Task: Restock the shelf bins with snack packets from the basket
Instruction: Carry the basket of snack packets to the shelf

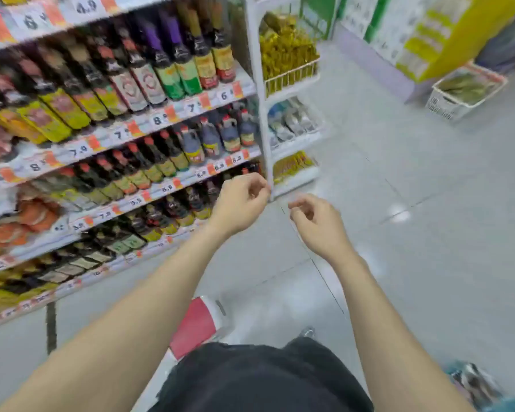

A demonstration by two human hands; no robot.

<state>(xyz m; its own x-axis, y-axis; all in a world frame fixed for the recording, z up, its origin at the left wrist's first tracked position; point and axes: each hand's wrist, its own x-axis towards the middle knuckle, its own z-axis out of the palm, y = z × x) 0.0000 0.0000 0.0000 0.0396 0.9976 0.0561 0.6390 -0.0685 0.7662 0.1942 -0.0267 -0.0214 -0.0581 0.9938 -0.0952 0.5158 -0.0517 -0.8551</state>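
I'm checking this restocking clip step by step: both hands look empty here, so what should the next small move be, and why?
Probably turn right and reach for the white basket on the floor. The left hand and right hand hang loosely curled and hold no packet, while the basket sits far off to the right with greenish packets inside. The wire bins at the shelf end cannot be filled until a packet is in hand.

Dark sauce bottles point(149, 84) fill the long shelves left of the fingers and above them, with orange-and-white price tags point(191, 107) along each shelf edge. Orange packets point(27, 221) lie far left. A red-and-white object point(199, 325) sits on the grey floor point(399, 173) below the fingers
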